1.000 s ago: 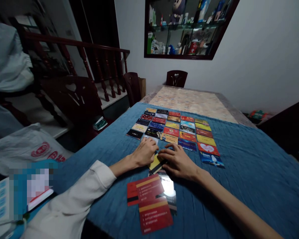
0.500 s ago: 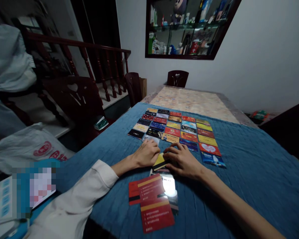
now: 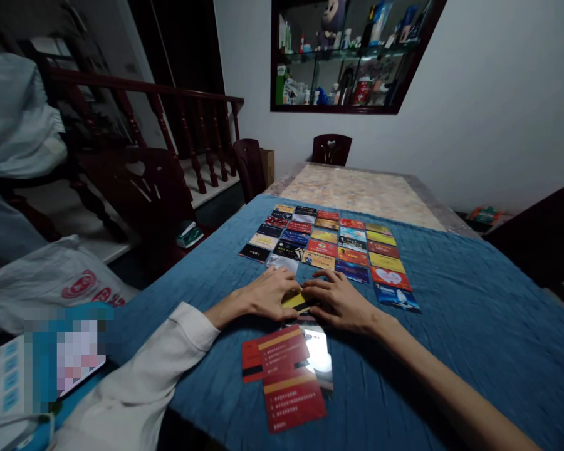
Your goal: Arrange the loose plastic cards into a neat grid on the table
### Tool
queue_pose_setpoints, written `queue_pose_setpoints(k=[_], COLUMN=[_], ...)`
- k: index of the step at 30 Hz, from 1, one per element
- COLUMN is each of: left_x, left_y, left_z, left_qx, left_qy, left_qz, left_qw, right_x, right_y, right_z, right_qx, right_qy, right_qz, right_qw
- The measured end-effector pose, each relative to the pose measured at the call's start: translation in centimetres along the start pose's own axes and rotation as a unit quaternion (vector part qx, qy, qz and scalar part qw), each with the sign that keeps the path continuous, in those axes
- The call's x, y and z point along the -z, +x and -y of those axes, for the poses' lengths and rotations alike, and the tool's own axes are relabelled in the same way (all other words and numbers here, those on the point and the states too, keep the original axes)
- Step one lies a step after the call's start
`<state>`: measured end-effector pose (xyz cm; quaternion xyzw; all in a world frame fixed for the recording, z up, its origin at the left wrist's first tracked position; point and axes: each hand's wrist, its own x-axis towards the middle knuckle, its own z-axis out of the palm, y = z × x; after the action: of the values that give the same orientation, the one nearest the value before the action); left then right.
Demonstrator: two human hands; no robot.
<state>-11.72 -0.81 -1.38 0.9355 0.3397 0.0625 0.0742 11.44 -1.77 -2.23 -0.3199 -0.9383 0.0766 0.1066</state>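
Observation:
A yellow card with a black stripe [image 3: 294, 301] lies between my two hands, low over the cloth. My left hand [image 3: 266, 294] is closed at its left edge, thumb towards me and fingers bent at the far side. My right hand [image 3: 341, 302] has bent fingers on the card's right end. Just beyond my left hand is a whitish card [image 3: 283, 263], partly hidden. Nearer me lie a dark-red card with printed lines [image 3: 295, 401], an orange-red card with a black stripe [image 3: 251, 361] and a glossy card reflecting light [image 3: 320, 351], overlapping one another.
Several colourful cards are laid in columns beyond my hands, among them a blue card [image 3: 397, 297] at the right. Blue cloth [image 3: 460, 326] covers the near table; its far end shows a patterned top [image 3: 357, 188]. A phone [image 3: 82, 357] lies at the left.
The yellow card and both hands have shifted slightly, and my left thumb now reaches further along the card's near edge. The view has moved a little. The other cards keep their arrangement.

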Motion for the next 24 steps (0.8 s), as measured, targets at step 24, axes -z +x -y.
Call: queue_pose_setpoints(k=[24], left_x=[0.3], left_y=[0.3], left_z=[2.1], left_qx=[-0.012], left_qy=[-0.182], left_qz=[-0.149], left_qw=[0.972], right_x=[-1.7], right_y=[-0.2], right_z=[-3.0], right_qx=[-0.024], right_qy=[0.032], right_qz=[-0.169], right_qw=[0.985])
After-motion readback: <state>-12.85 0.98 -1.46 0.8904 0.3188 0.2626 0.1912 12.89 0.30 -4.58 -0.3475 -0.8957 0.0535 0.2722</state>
